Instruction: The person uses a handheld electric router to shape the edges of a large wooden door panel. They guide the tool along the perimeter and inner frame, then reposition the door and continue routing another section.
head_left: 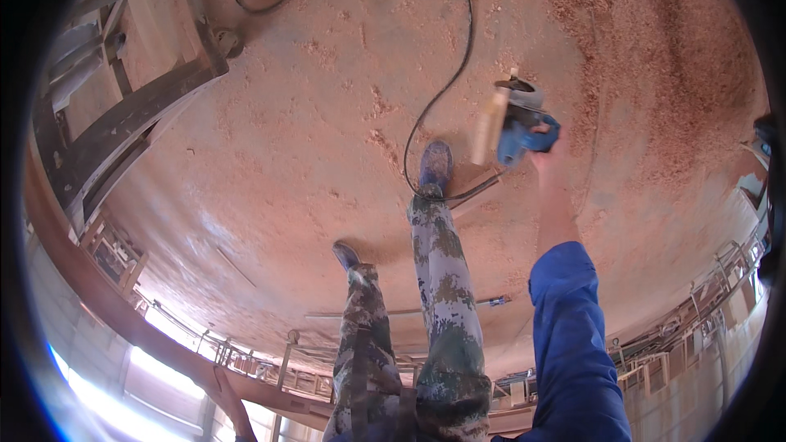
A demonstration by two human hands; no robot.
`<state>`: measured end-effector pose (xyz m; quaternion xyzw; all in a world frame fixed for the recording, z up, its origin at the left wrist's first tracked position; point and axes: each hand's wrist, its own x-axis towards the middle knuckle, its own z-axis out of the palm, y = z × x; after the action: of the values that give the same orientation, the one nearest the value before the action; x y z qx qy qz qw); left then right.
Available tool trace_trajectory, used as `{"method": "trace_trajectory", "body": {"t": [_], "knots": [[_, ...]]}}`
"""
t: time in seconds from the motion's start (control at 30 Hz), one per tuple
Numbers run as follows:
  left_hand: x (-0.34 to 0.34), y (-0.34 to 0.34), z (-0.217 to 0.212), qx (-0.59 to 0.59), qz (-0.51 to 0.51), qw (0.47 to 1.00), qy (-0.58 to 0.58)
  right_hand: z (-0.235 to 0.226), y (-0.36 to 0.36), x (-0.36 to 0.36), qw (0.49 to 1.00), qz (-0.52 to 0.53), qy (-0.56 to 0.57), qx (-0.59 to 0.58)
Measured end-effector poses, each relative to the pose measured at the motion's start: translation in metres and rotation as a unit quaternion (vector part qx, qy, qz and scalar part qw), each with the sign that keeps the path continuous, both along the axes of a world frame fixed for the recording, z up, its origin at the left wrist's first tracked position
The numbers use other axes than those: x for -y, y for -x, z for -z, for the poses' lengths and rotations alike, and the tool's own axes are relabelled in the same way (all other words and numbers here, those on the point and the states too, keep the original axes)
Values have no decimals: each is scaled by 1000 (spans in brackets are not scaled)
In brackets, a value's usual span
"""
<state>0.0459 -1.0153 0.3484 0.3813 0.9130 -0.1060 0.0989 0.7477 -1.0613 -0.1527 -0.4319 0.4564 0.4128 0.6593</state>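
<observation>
Right hand (545, 155): my fingers are clamped around the handle of the blue power tool (514, 144), out beyond my shoe (437, 164), presumably to carry its weight one-handed; cord (470, 41) lies slack, likely for reach. Left hand (223, 385) by the wooden beam (155, 341); finger state: cannot tell.

Power tool (514, 144) in right hand (545, 152), right of the right shoe (436, 164). Left shoe (345, 255) farther back. Cord (470, 41) loops past right shoe's left side. Shavings (655, 57) heaped ahead-right on floor (286, 131); wooden frame (155, 94) ahead-left.
</observation>
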Motion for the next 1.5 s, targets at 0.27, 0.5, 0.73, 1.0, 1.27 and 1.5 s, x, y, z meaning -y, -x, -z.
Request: {"method": "trace_trajectory", "body": {"t": [0.27, 0.5, 0.73, 1.0, 1.27, 1.5], "knots": [[-6, -1, 26, -87, 36, 996, 7, 51, -126, 86, 969, -203, 121, 66], [-35, -9, 54, -110, 64, 991, 38, 82, -162, 152, 894, -363, 227, 130], [-50, -16, 63, -111, 81, 989, 58, 98, -172, 186, 903, -358, 194, 141], [-29, 8, -6, -33, 36, 998, 39, 34, -148, 217, 916, -371, 83, 131], [-6, 39, -2, -26, 166, 985, -29, -155, 83, 243, 845, -481, 196, 127], [-34, -1, -8, 143, 14, 989, -32, -339, 374, 25, 729, -676, -109, 19]]}}
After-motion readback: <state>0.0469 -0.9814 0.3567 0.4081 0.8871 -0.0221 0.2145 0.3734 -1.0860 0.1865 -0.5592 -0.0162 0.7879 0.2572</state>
